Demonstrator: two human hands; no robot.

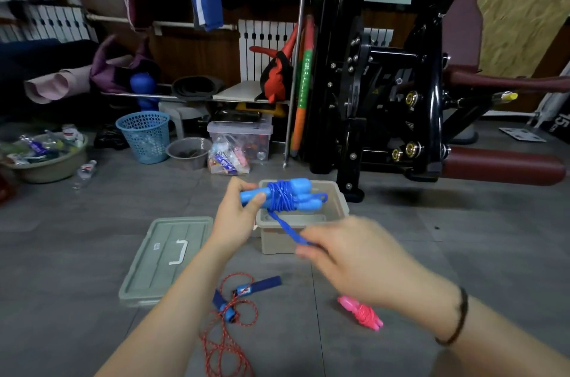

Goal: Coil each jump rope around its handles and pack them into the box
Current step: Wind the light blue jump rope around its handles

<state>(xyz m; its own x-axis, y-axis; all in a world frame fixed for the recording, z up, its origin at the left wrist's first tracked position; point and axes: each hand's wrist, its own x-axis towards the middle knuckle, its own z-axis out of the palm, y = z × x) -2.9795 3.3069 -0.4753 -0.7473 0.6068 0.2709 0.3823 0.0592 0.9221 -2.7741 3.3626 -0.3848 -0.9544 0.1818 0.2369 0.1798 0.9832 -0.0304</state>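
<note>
Over the open box [334, 207], mid floor, I see the L hand [237, 216] gripping the left ends of the two light-blue handles of the blue jump rope [290, 196]. The cord is wound round both handles in many turns. A short tail runs down and right to the R hand [354, 259]. That hand is motion-blurred, but its fingers look pinched on the tail's end.

Step, my read: coiling of the blue rope is nearly done, only the tail is left. Next move needs the last turn or two kept taut, then the end tucked under a wrap so it won't spring loose. The bundle can then go straight down, as the box sits right below it.

Other ropes:
- pink jump rope [362, 313]: already coiled, on the floor near right, not in the box.
- red jump rope [237, 296] w/ dark blue handles: loose on the near floor btw the lid and the pink one, uncoiled.

Containers:
- box: beige, lid off. The part of the inside that shows holds nothing; the rest is hidden behind the bundle.
- lid [166, 256]: flat on the floor just left of the box.
- far: blue mesh basket [145, 136], contents can't tell.
- far: grey bowl [188, 151] w/ dark bits.
- far: clear lidded tub [240, 134] of small mixed items.
- far left: basin [46, 167] holding bottles.
</note>
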